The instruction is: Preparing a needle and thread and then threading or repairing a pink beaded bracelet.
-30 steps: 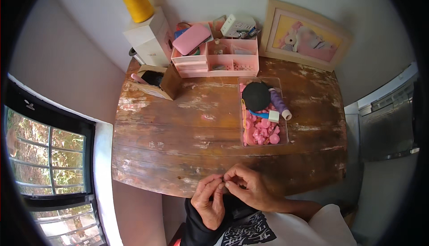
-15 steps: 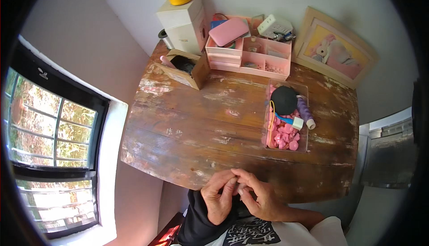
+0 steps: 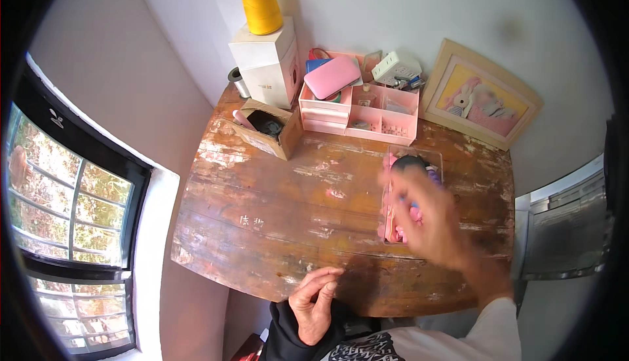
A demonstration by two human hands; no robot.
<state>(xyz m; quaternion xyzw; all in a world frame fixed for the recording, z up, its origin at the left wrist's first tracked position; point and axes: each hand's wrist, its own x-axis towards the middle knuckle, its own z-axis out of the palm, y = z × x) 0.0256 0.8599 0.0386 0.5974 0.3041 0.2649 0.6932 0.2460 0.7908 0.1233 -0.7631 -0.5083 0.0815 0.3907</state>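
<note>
My left hand [image 3: 314, 305] is at the table's front edge, thumb pressed to the fingers in a pinch. Anything between those fingertips is too small to make out. Smeared by motion, my right hand [image 3: 432, 220] reaches over a clear plastic box [image 3: 382, 220] of pink pieces [image 3: 396, 231]. It hides much of the box, and its fingers are too blurred to read. Just beyond the fingers, a black round thing [image 3: 407, 162] shows in the box. A purple thread spool [image 3: 433, 176] lies beside it, partly covered.
At the back stand a pink organizer [image 3: 383, 132] with a pink case [image 3: 333, 77] on top, a white box [image 3: 265, 66] bearing a yellow thread cone [image 3: 261, 7], and an open cardboard box [image 3: 288, 139]. A framed picture [image 3: 481, 99] leans on the wall. The wooden table [image 3: 262, 197] is worn.
My right hand has left my left hand and moved right and away to the plastic box. My left hand stays pinched near the table edge. The view has tilted up slightly.
</note>
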